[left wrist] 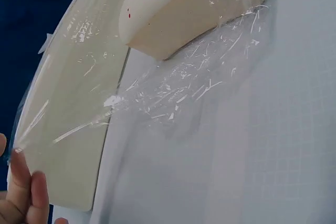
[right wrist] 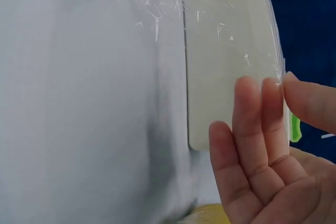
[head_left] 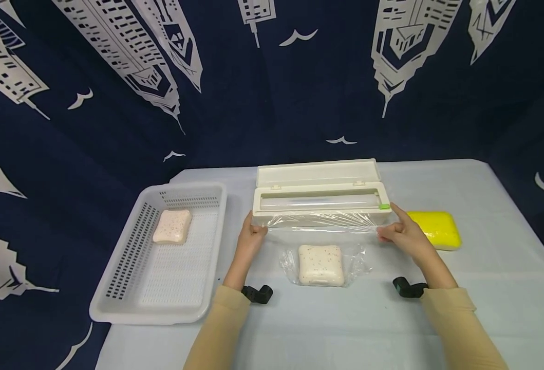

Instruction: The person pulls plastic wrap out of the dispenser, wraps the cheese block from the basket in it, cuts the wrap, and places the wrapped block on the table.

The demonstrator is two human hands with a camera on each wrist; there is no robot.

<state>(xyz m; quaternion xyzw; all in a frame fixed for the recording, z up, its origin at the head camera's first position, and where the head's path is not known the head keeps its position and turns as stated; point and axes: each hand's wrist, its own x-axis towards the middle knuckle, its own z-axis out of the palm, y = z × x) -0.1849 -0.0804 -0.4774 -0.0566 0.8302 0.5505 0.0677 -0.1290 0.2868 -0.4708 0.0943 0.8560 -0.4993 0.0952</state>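
Plastic wrap (head_left: 320,222) stretches at the box's (head_left: 318,189) six-o'clock side, pinched by the fingers of left hand (head_left: 249,237) and right hand (head_left: 407,236); uneven pulling could, I think, tear it.

Navy curtain (head_left: 253,103) with white building prints (head_left: 119,43) behind pale table (head_left: 327,329)

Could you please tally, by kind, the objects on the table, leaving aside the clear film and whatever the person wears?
White perforated plastic basket: 1
Pale speckled rounded blocks: 2
Glossy yellow rounded block: 1
Cream rectangular film dispenser with its lid open: 1
Total: 5
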